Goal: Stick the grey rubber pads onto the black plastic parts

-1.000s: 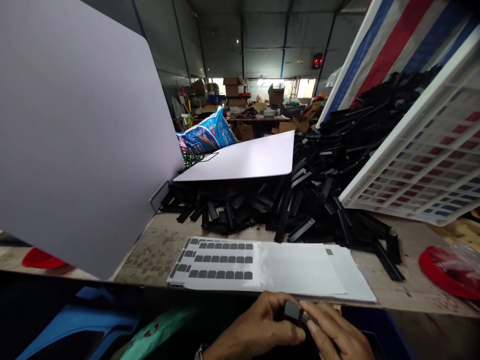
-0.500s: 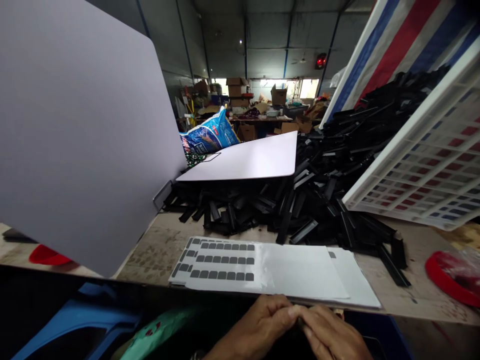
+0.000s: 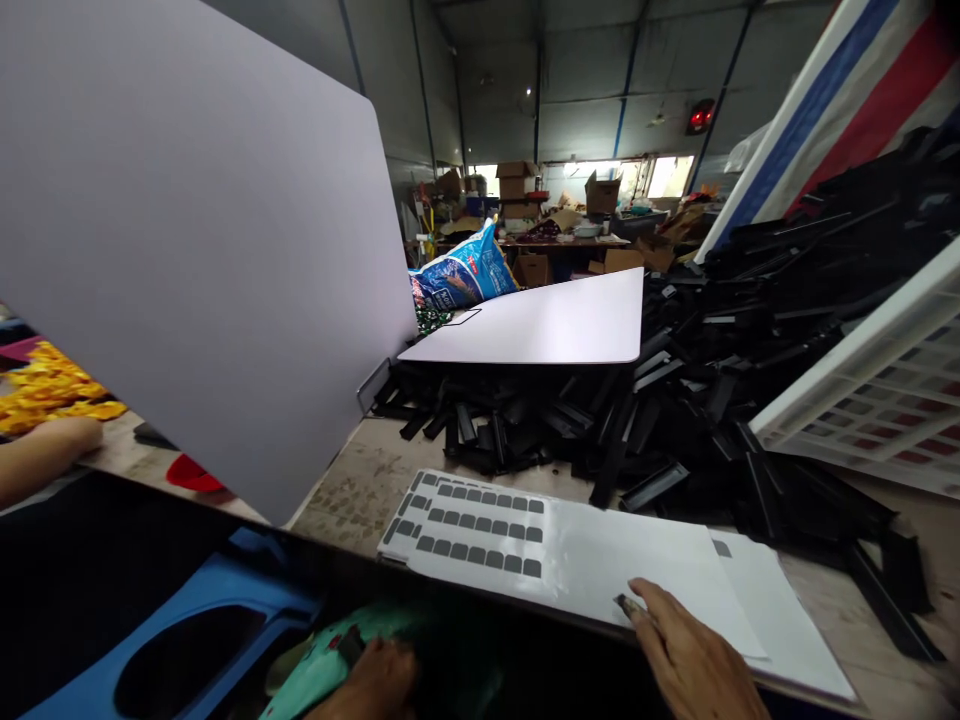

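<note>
My left hand point(image 3: 382, 672) is low in front of the table edge, over a green bag-like thing point(image 3: 319, 665) with red marks. Its fingers are curled and blurred, and a dark piece point(image 3: 349, 645) shows at their tips. Over the front of the white sticker sheets point(image 3: 600, 550) is my right hand point(image 3: 694, 650), its thumb and forefinger closed round a small dark thing point(image 3: 627, 605), too small to name. Rows of grey tab-shaped stickers point(image 3: 484, 525) cover the left part of the top sheet; its right part is plain white.
Black plastic strips point(image 3: 525, 420) are heaped behind the sheets, spilling from a white crate point(image 3: 847, 350) at right. A large pale panel point(image 3: 225, 230) stands at left; another panel point(image 3: 547, 325) lies on the heap. Another person's arm point(image 3: 45, 455) is at far left, near yellow pieces point(image 3: 52, 390).
My hands, together at the table edge before, are now apart: the left moved down and left, the right onto the sheets. The view turned left, bringing the other person's arm into sight.
</note>
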`<state>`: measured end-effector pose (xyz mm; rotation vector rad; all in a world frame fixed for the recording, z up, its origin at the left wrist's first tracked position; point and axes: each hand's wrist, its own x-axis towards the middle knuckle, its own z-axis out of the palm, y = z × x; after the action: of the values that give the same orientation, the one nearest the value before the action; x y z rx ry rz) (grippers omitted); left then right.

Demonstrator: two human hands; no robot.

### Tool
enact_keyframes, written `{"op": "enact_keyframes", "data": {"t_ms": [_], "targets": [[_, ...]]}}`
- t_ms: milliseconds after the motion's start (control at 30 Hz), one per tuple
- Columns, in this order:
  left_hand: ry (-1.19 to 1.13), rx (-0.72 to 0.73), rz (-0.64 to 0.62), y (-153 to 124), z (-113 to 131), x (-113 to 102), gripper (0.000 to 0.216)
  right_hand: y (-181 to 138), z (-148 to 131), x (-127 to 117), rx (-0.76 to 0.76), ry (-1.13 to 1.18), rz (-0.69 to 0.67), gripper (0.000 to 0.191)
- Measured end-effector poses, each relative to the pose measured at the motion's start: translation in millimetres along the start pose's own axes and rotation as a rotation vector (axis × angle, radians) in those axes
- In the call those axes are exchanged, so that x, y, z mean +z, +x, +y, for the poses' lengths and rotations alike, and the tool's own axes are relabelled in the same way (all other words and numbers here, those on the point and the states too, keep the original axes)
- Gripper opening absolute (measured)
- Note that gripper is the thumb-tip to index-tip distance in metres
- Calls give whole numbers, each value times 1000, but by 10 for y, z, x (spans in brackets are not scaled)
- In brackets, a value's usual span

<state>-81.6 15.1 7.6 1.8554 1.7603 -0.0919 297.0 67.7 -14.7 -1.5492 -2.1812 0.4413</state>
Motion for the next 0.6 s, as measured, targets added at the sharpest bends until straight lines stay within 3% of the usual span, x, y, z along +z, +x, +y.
{"op": "enact_keyframes", "data": {"t_ms": [100,167,233,333,467,600], "targets": [[-63,-64,-97,-45,144,-177,49,157,-178,-26,1,14,-6,30],[-212,20,-25,-36,308,-288,36,287,-324,12,10,-19,-9,27],[-281,177,109,83,447,-317,37,430,-451,79,12,-60,-29,24],[-150,445,314,474,561,-205,55,644,-594,212,8,-133,-56,23],[71,569,242,971,568,-6,83,860,-717,384,-7,-212,-75,23],[101,585,224,1070,523,72,91,948,-792,442,-6,-223,-98,24]]}}
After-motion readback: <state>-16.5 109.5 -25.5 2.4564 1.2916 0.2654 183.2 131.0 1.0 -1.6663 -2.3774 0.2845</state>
